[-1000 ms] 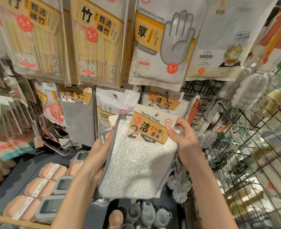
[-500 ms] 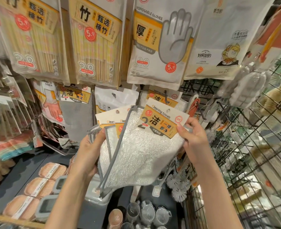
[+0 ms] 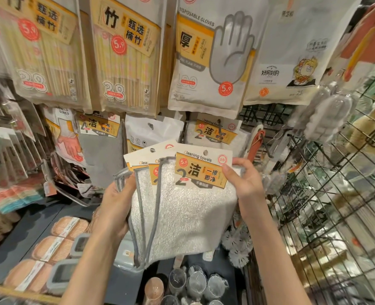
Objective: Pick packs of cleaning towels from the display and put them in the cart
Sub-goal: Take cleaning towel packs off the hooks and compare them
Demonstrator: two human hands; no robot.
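Both hands hold a fanned stack of cleaning towel packs (image 3: 188, 208) before the display. The left hand (image 3: 116, 208) clasps the stack's left edge. The right hand (image 3: 246, 186) pinches the front pack's card.

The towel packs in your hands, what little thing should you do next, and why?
Probably square the fanned cleaning towel packs into one stack. Three card headers show, spread apart; the left hand holds them from behind and the right hand pinches the front header. They look clear of the hooks, so a tidy stack should carry more safely to the cart.

Head camera looks forward, slightly down, close to the display (image 3: 127, 62).
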